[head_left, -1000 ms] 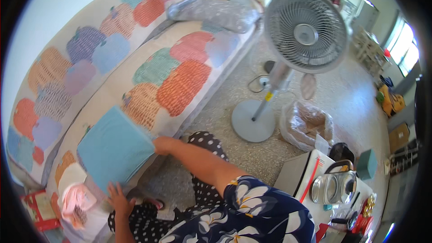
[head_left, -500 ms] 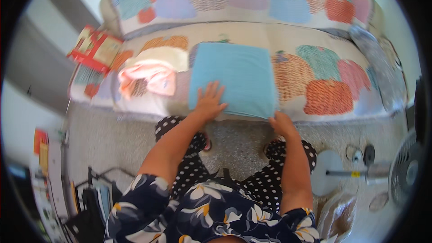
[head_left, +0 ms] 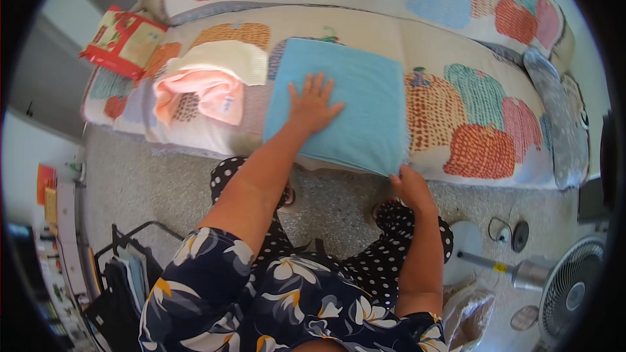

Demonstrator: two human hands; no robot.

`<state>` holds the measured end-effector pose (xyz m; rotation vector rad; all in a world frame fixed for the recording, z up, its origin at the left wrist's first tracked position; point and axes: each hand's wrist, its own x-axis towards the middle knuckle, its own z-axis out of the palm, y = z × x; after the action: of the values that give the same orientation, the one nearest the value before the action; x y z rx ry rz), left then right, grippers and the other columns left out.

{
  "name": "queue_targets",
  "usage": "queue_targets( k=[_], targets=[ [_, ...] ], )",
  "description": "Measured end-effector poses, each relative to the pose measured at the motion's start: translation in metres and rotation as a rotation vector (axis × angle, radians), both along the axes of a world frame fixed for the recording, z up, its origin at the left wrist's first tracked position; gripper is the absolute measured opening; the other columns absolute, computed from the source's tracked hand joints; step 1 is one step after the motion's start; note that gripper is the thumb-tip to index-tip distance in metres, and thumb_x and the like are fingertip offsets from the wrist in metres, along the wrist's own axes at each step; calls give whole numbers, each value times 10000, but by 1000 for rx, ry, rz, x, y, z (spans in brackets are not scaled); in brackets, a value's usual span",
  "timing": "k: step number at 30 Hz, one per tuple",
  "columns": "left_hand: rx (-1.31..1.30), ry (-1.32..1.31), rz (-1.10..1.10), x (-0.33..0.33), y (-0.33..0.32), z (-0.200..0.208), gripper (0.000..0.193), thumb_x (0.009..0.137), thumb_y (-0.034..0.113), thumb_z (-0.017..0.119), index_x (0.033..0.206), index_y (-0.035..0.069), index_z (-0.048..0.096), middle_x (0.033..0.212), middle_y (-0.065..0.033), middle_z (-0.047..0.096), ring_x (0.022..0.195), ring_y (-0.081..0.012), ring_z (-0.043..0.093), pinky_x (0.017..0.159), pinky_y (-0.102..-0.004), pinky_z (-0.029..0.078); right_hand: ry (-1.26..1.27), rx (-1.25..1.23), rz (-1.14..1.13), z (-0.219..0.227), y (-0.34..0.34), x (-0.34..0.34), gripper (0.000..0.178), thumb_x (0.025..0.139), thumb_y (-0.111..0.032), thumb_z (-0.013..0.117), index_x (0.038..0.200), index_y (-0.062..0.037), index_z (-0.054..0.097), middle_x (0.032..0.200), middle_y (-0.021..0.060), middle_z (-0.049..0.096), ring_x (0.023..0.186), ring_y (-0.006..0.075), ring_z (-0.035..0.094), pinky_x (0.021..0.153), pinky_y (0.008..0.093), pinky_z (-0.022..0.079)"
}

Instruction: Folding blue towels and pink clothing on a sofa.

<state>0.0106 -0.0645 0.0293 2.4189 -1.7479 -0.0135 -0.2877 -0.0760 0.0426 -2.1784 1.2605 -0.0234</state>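
Note:
A light blue towel [head_left: 365, 101] lies folded into a flat square on the sofa seat, its front edge along the seat's edge. My left hand [head_left: 315, 105] rests flat on the towel, left of its middle, fingers spread. At the towel's near right corner my right hand [head_left: 411, 186] pinches the corner between thumb and fingers. To the left of the towel lie a crumpled pink cloth [head_left: 222, 94] and, behind it, a cream cloth [head_left: 225, 57].
The sofa [head_left: 378, 23] has a cover patterned with coloured pumpkins. A red package [head_left: 124, 39] sits at its left end, a grey cushion [head_left: 554, 117] at its right. A fan [head_left: 570, 293] stands on the right; a black rack [head_left: 120, 274] holds cloths at lower left.
My left hand has slid farther back and slightly right over the towel. My right hand stays at the near right corner. The whole view has shifted and tilted a little.

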Motion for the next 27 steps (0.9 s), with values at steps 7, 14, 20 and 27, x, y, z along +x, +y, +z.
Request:
queue_targets(
  k=[7, 14, 20, 27],
  targets=[
    [79, -47, 43, 6, -43, 6, 671, 876, 576, 296, 1419, 192, 201, 1495, -30, 99, 1377, -230, 57, 1051, -577, -16, 20, 24, 28, -2, -5, -2, 291, 840, -261, 531, 929, 16, 518, 884, 246, 592, 877, 400, 559, 767, 464, 429],
    [75, -76, 100, 15, -79, 4, 629, 888, 569, 270, 1410, 221, 229, 1488, -2, 129, 1373, -230, 74, 1045, -596, 19, 11, 81, -51, 3, -4, -7, 275, 833, -228, 529, 949, 22, 536, 891, 251, 595, 878, 410, 555, 759, 453, 430],
    [25, -63, 117, 25, -80, 7, 614, 891, 538, 285, 1395, 188, 277, 1480, -32, 165, 1367, -261, 95, 1045, -597, 29, 1, 73, 35, 1, -4, 1, 298, 830, -256, 539, 939, 20, 513, 904, 260, 587, 885, 411, 553, 770, 466, 427],
    [23, 7, 29, -1, -42, 4, 616, 891, 527, 289, 1399, 178, 263, 1479, -55, 160, 1364, -283, 99, 1048, -590, 28, 41, -18, 59, 8, -5, -1, 286, 801, -235, 559, 882, 38, 536, 856, 260, 590, 853, 417, 555, 738, 463, 431]
  ],
)
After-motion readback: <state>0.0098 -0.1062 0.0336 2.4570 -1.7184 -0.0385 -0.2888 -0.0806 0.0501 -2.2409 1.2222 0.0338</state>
